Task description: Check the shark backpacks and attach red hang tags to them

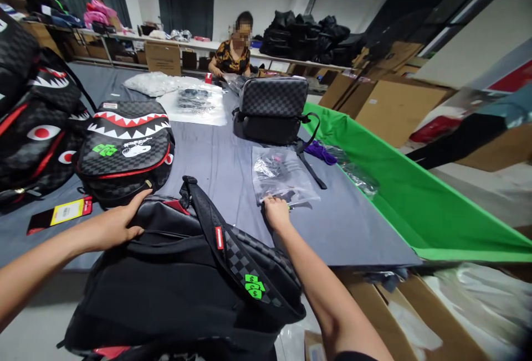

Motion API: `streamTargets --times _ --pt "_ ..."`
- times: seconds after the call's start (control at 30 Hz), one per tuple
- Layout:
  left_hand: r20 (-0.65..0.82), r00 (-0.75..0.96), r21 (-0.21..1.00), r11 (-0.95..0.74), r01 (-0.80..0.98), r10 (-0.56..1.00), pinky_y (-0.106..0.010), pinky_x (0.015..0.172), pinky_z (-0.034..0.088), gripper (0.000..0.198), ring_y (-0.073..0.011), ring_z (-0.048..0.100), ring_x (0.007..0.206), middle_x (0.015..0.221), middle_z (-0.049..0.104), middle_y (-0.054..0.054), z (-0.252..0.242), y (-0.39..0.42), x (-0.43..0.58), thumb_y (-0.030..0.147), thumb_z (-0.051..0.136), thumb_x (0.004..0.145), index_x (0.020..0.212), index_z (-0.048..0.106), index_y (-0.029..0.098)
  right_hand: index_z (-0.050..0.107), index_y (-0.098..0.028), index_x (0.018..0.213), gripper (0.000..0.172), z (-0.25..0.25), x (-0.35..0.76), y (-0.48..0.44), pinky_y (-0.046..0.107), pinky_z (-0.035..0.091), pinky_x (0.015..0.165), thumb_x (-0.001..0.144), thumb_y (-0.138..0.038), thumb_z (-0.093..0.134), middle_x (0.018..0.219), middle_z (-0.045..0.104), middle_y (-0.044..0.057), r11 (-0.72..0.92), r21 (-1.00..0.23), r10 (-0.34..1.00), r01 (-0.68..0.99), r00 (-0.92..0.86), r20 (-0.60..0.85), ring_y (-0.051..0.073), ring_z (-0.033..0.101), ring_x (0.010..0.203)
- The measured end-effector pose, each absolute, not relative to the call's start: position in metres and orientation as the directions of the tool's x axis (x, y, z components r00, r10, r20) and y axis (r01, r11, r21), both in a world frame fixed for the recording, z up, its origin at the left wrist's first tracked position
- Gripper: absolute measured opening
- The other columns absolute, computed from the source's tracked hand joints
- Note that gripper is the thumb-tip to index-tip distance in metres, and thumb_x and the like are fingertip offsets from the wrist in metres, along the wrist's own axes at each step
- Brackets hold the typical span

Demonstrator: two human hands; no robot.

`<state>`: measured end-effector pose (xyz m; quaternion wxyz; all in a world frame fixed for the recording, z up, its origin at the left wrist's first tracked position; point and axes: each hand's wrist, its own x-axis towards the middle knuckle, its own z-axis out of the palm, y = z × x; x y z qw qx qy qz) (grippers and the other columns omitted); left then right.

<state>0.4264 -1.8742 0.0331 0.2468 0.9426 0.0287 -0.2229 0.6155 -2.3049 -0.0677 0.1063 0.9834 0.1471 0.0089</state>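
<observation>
A black backpack (166, 289) with a checkered shoulder strap (239, 261) leans at the near table edge, its back panel towards me. My left hand (122, 222) grips its upper left edge, thumb on the near side. My right hand (276, 212) is closed around a dark strap (268, 221) that runs down behind my forearm. Those fingers lie at the lower edge of a clear plastic bag (276, 170), and what is under them is partly hidden. Beyond my left hand sits a checkered backpack (128, 148) with a shark-mouth print; a yellow and red tag (68, 211) lies beside it.
More shark-print backpacks (39, 128) are piled at the left. Another checkered backpack (274, 98) stands farther back on the grey table (208, 150). A green fabric-sided trough (399, 200) borders the right side. A co-worker (235, 53) sits across; cardboard boxes (399, 109) stand right.
</observation>
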Motion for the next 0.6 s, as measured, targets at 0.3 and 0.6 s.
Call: streamTargets --times 0.3,0.6 --pt "-0.391 0.920 0.434 -0.887 0.157 -0.029 -0.038 0.088 0.052 0.090 -0.0321 0.069 0.103 0.114 0.070 -0.014 0.022 -1.869 0.427 0.042 0.050 0.084 0.157 0.002 0.022 0.069 -0.011 0.100 0.027 -0.034 0.593 -2.316 0.035 0.033 0.081 0.086 -0.010 0.046 0.101 0.071 0.016 -0.977 0.074 0.210 0.199 0.957 0.200 0.026 0.058 0.095" --pt "-0.437 0.899 0.352 -0.922 0.161 -0.010 -0.033 0.085 0.051 0.092 -0.0282 0.070 0.102 0.124 0.067 -0.017 0.039 -1.879 0.428 0.033 0.053 0.083 0.157 -0.001 0.020 0.068 -0.015 0.083 0.035 0.076 0.500 -2.216 0.025 0.043 0.047 0.075 -0.049 0.068 0.066 0.063 0.001 -0.441 -0.887 0.194 0.134 0.980 0.051 0.014 0.053 0.054"
